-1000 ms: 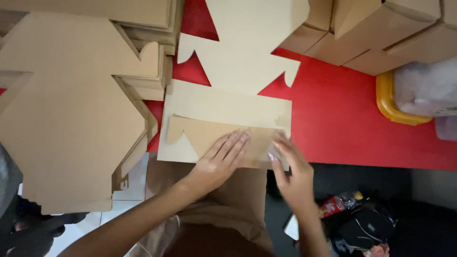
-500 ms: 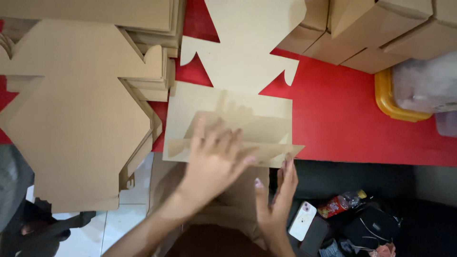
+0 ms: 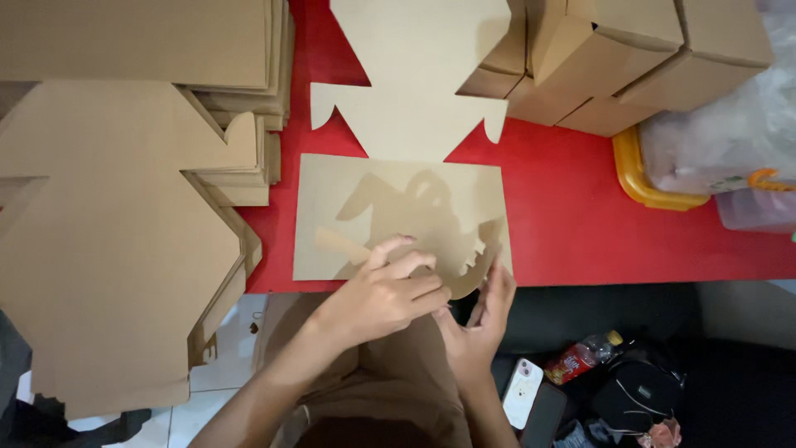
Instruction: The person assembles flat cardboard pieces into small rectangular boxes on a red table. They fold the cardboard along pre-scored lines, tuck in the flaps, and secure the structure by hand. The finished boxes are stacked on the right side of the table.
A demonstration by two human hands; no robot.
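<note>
On the red counter (image 3: 564, 216), the flat brown die-cut cardboard box blank (image 3: 398, 211) has only its near flap raised, pinched between the left hand (image 3: 377, 299) and right hand (image 3: 481, 319), other panels still unfolded.

Both forearms rise from the bottom edge and converge toward the middle. The left hand (image 3: 383, 294) lies palm down, knuckles up, fingers curled and bunched together, the index finger bent highest. The right hand (image 3: 481, 319) stands just beside it, touching at the fingertips, palm turned toward the left hand, fingers straight and pointing up, thumb tucked toward the left hand's knuckles.
</note>
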